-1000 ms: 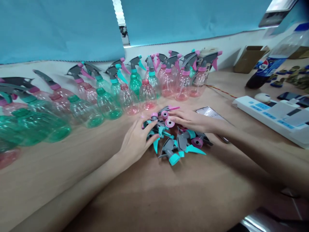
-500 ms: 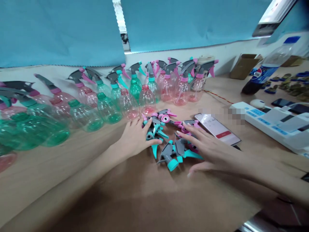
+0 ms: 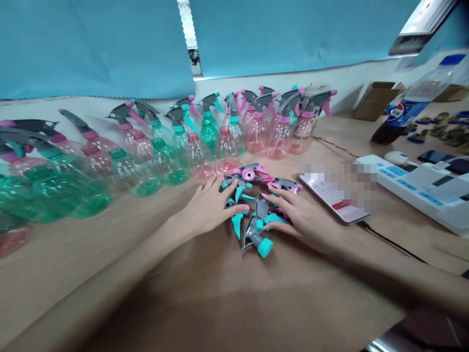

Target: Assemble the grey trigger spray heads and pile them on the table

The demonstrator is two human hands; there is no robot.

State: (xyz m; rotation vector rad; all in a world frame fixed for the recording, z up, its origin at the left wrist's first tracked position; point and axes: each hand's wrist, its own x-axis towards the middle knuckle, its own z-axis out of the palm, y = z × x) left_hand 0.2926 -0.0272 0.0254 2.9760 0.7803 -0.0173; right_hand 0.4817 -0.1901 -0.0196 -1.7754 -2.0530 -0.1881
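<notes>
A loose pile of trigger spray heads (image 3: 240,193), grey with teal or pink parts, lies on the table between my hands. My left hand (image 3: 205,208) rests against the pile's left side, fingers spread and thumb over a teal trigger. On the right side my right hand (image 3: 302,217) lies over several heads with its fingers stretched out, hiding part of them. One grey spray head with a teal collar (image 3: 258,239) sits at the near edge of the pile. Neither hand grips anything.
Open-necked bottles, such as a green one (image 3: 170,164) and a pink one (image 3: 227,149), stand behind the pile. Bottles with spray heads (image 3: 280,137) line the wall. To the right are a phone (image 3: 330,195), a white power strip (image 3: 414,188) and a cola bottle (image 3: 403,110).
My right hand has moved left onto the spray heads, pressing the pile closer together. My left hand stays at its side. The whole view has shifted slightly.
</notes>
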